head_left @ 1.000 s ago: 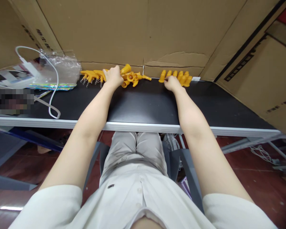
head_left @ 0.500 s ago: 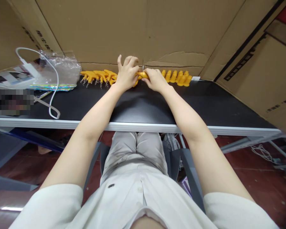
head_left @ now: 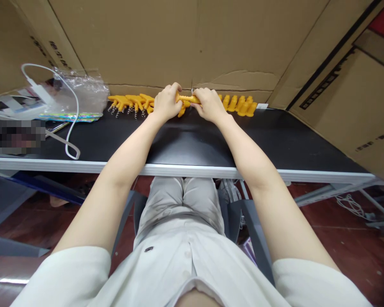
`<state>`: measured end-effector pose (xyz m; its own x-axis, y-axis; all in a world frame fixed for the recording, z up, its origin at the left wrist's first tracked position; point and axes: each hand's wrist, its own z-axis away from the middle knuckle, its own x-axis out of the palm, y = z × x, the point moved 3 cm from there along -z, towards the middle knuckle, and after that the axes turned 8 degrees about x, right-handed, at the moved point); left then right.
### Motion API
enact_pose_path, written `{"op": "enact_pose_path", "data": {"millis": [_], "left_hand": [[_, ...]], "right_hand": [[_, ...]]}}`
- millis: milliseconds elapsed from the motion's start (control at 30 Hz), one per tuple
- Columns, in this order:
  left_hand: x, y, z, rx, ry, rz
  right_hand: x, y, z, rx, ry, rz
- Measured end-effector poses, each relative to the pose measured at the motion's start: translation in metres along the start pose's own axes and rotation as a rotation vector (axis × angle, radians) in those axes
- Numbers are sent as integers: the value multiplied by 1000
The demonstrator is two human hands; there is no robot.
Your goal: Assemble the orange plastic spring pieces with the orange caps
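Observation:
Both of my hands are over the far side of the black table, close to the cardboard. Between them stretches a ribbed orange plastic piece [head_left: 186,98]. My left hand [head_left: 167,101] is closed on its left end, and my right hand [head_left: 210,104] pinches the right end. Left of my hands lie several orange hand-shaped pieces [head_left: 120,101] with thin metal coils [head_left: 136,113] hanging from them. Another orange part [head_left: 181,111] shows just below the held piece, partly hidden by my left hand. To the right stand several small orange cup-like pieces [head_left: 241,103] in a cluster.
A cardboard wall [head_left: 147,47] rises behind the black tabletop [head_left: 275,140]. Clear plastic bags [head_left: 83,87], a white cable [head_left: 77,102] and a white adapter [head_left: 40,94] lie at the left. A metal edge [head_left: 192,170] runs along the table's front.
My left hand has moved slightly left and its raised fingers have curled in. More of the ribbed orange piece now shows between my hands. My right hand stays nearly in place.

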<state>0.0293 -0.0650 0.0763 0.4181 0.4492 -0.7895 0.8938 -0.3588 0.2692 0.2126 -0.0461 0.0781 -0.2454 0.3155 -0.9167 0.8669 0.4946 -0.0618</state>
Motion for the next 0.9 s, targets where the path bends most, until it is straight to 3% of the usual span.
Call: {"op": "enact_pose_path", "data": {"millis": [433,733,900], "left_hand": [[4,-1,0,-84,-71,-27],[-1,14,6,-154,-174,-76],[6,2,-2,-189,-159,115]], "right_hand": [[4,6,5,-9,-46,-44],[23,20,-13,-85,127,28],[24,19,-14,-78,131,102]]}}
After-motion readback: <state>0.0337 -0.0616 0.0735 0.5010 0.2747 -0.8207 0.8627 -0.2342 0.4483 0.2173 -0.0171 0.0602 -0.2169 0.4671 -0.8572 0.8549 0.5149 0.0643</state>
